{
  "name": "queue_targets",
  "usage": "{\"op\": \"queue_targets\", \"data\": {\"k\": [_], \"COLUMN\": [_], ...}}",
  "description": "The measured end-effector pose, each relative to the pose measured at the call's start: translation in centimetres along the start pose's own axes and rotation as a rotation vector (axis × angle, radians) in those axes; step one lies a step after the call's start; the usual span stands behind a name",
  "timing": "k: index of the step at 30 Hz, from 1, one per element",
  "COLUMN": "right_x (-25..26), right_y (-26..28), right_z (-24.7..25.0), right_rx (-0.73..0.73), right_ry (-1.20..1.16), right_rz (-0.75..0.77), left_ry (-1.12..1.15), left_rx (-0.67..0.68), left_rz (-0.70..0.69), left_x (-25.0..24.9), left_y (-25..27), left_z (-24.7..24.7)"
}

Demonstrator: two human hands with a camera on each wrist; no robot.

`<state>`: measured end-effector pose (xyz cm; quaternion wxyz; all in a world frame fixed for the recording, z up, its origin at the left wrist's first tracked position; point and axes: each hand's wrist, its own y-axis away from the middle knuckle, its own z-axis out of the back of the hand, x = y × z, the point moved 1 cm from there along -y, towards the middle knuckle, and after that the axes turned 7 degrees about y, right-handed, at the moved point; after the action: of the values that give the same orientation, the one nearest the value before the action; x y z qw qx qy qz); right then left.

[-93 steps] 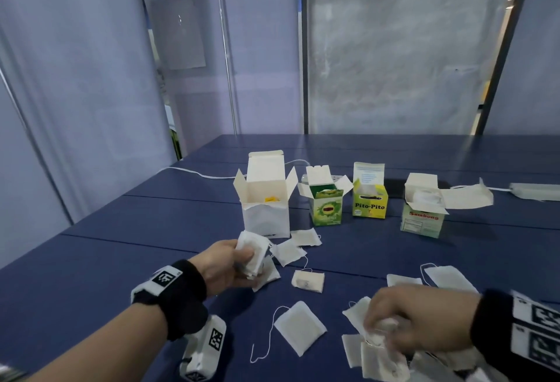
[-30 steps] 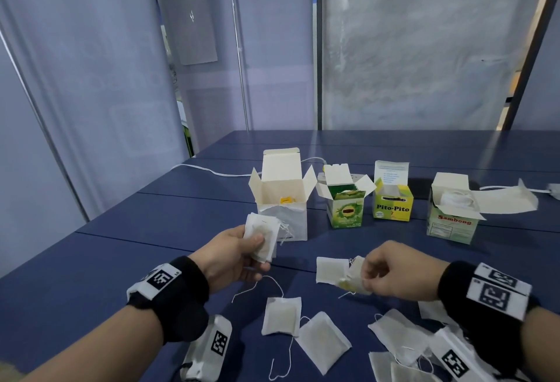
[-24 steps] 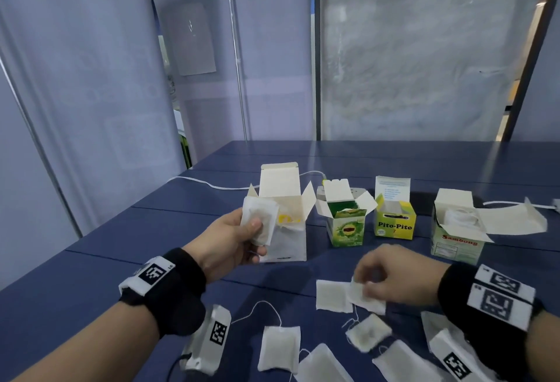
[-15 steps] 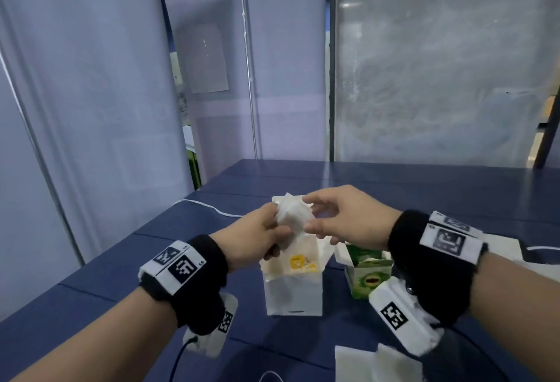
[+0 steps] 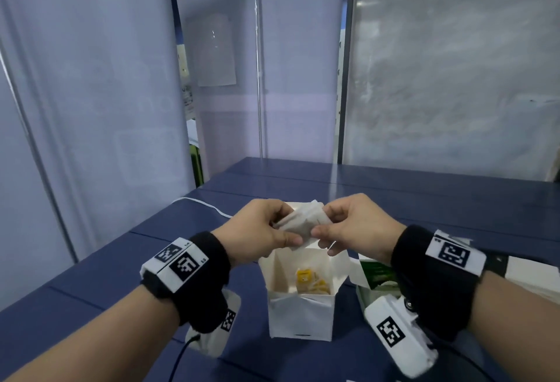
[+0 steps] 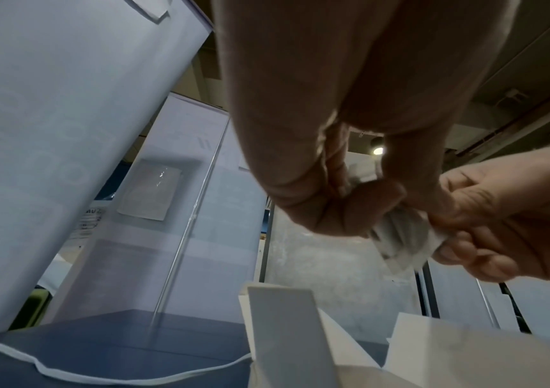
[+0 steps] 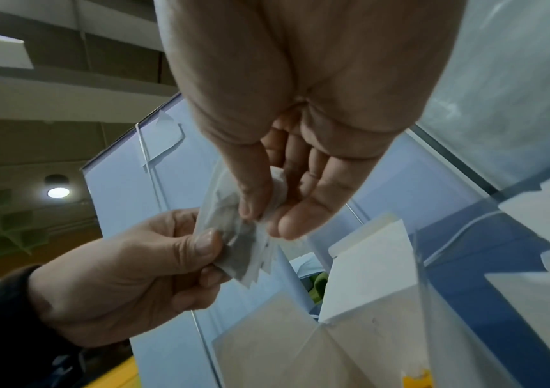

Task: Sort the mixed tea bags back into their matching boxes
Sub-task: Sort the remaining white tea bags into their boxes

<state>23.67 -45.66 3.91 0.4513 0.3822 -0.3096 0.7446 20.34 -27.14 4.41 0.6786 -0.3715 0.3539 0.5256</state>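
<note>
1. Head view: both hands meet straight above the open white box [image 5: 300,299], holding a small bundle of tea bags [image 5: 303,222] between them.
2. Left hand [image 5: 257,236]: thumb and curled fingers pinch the bundle's near side. Right hand [image 5: 353,230]: thumb and fingertips pinch the far side. Neither is free.
3. Two-handed hold looks deliberate: loose paper bags fan out, so squaring them up over the box lets them go in as one stack.
4. Box flaps stand up and outward, mouth clear. Yellow-tagged bags already sit at the bottom, so it's likely the matching box.
5. Green box [image 5: 375,275] sits just right of the white box, mostly hidden by the right wrist.
6. Right wrist view: bundle [image 7: 243,244] hangs above the white box's flaps, not touching them.
</note>
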Motion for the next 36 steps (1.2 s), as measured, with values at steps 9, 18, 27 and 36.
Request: {"op": "queue_targets", "data": {"k": [9,18,27,36], "right_x": [1.0,-6.5,-12.0,-13.2], "right_y": [1.7,5.9,9.8,13.6], "right_z": [3.0,13.9,15.6,21.1], "right_rx": [-0.032,-0.319,-0.311,-0.523], "right_ry": [-0.025,-0.014,-0.402,-0.334], "right_rz": [0.067,-0.252,-0.481,-0.510], "left_ry": [0.234,-0.516,-0.873,-0.668], "left_rx": [-0.047,0.216,0.421,0.220], "left_rz": [-0.054,-0.178,-0.210,-0.528], "left_x": [-1.9,-2.9,-3.1,-4.7], "left_y": [-0.9,-4.2,-4.4,-4.5], "left_z": [-1.6,-8.7,-14.3,-18.0]}}
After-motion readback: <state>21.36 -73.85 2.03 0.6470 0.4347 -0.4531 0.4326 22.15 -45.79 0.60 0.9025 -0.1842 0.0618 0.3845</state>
